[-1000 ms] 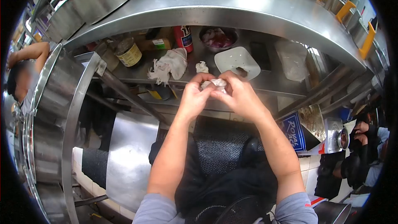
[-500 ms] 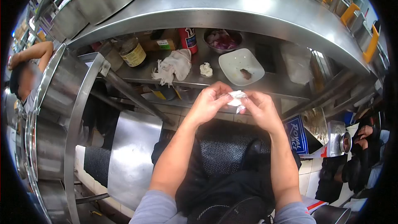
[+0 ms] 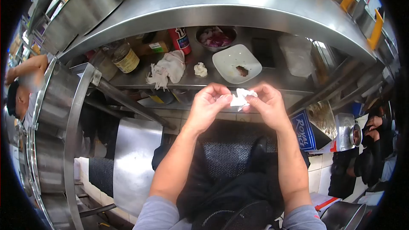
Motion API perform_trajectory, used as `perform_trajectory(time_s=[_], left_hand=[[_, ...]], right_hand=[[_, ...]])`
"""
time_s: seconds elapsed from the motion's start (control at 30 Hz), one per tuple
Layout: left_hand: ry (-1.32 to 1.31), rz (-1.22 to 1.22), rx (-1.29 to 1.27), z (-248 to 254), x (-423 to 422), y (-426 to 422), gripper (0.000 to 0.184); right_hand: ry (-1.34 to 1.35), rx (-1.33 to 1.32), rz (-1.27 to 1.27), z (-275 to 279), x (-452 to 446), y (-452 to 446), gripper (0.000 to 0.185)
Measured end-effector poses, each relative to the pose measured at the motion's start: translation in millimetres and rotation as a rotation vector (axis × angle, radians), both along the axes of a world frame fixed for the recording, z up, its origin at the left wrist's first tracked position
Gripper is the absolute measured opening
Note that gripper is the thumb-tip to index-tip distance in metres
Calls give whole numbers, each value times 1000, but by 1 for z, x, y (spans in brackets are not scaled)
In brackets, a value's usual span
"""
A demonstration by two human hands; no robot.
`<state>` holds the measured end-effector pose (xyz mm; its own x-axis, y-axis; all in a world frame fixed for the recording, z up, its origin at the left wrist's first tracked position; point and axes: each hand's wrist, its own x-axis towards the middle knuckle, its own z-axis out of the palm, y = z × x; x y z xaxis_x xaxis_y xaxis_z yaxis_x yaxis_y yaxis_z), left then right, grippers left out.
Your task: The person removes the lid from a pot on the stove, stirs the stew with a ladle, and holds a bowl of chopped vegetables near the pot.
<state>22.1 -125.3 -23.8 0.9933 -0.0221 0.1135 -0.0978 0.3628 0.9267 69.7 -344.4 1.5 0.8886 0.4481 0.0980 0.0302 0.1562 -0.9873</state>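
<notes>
In front of the lower shelf, a crumpled white tissue [image 3: 241,96] is pinched between my two hands. My left hand [image 3: 208,105] has its thumb and fingertips closed on the tissue's left end. On the other side, my right hand [image 3: 268,103] grips it with bent fingers and the thumb on top. Just beyond them, a square white dish [image 3: 223,61] on the shelf bears a small brown lump. Left of the dish sits a small white wad [image 3: 200,69], and further left lies a bunched white cloth [image 3: 172,66].
Along the shelf stand a metal bowl [image 3: 216,49] of purple-red pieces, a red bottle [image 3: 181,40] and a labelled jar [image 3: 126,59]. A steel counter [image 3: 200,13] overhangs it. A blue box [image 3: 303,132] is at right. Other people show at both edges.
My view has shifted, so the shelf items appear further left. The tissue has changed shape between my fingers and looks more bunched. Both hands still hold it.
</notes>
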Motion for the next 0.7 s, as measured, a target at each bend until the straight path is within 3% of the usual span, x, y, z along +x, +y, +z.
perform_trajectory(time_s=[0.2, 0.37, 0.53, 0.7], left_hand=[[-54, 25, 18, 13, -2, 2, 26], [-165, 159, 312, 15, -8, -5, 26], [-166, 93, 167, 18, -9, -3, 28], [-67, 52, 98, 29, -13, 0, 37]], right_hand=[[42, 123, 103, 4, 0, -4, 16], [16, 37, 65, 13, -8, 7, 22], [-47, -47, -1, 16, -7, 5, 18], [-81, 178, -73, 18, -5, 3, 18]])
